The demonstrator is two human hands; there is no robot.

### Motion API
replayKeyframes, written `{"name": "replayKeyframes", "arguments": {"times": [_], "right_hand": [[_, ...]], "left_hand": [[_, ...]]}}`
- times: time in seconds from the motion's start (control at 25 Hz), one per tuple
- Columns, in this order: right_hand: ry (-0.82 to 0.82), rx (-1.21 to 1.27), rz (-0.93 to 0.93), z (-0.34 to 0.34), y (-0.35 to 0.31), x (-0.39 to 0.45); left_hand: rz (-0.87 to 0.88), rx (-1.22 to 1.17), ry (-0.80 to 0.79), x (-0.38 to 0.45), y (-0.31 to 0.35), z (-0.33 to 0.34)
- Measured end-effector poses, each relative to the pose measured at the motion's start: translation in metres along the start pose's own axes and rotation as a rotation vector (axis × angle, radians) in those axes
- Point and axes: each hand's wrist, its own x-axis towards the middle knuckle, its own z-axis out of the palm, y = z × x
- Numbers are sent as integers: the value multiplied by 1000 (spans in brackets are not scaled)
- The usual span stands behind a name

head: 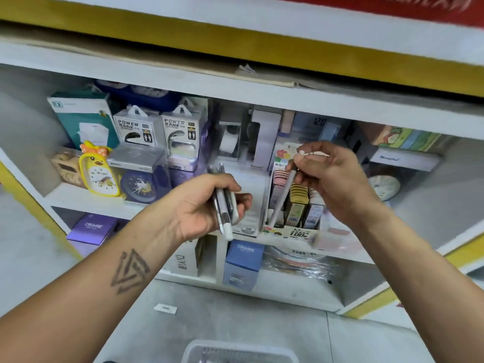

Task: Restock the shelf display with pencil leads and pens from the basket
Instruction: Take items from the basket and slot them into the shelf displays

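setting: shop shelf unit [235,90], white boards with yellow edging, grey floor [235,310] below.
left hand: left hand [207,205] clenched round a bundle of pens [225,205], held upright in front of the middle shelf; white pen ends stick out below the palm, dark tips above the fingers. Triangle tattoo on the forearm.
right hand: right hand [332,176] pinches one pale pen [284,195] near its top between thumb and fingers; pen tilted, lower end down inside the display box.
display box: pencil lead display box [296,231] on the middle shelf, just right of the left hand; rows of small lead packs [297,203] stand in it, pink, yellow and white-blue. Front label reads 0.7 and 100.
beside it: clear divider with a 2B label [248,230] just left of the box, behind the pen bundle.
basket: white plastic basket [238,352] on the floor at the bottom edge, between the forearms; contents too cut off to tell.
left shelf: two power bank boxes [159,129], teal box [83,119], yellow duck clock [98,171], blue round clock [141,187], clear flat case [136,158].
right shelf: round white clock [385,187], colourful box top right, blurred.
bottom shelf: purple CRUHRE box [91,229] left, blue CRUHRE box [243,260] centre, plastic-wrapped goods [296,265] to its right.
floor: small white tag [165,308] lying in front of the unit.
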Motion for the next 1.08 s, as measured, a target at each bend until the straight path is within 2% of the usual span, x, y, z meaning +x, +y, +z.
{"name": "replayKeyframes", "arguments": {"times": [0.32, 0.44, 0.52, 0.76, 1.08], "right_hand": [[168, -185, -117, -81, -10, -30], [311, -338, -213, -106, -11, -36], [350, -482, -246, -117, -6, -36], [314, -831, -244, -126, 12, -29], [224, -887, -219, -121, 24, -27]], "left_hand": [[-36, 29, -159, 16, -36, 65], [-47, -10, -157, 23, -47, 80], [-59, -23, -168, 26, -53, 86], [-89, 5, -257, 30, -63, 92], [-104, 50, -238, 29, -65, 88]]}}
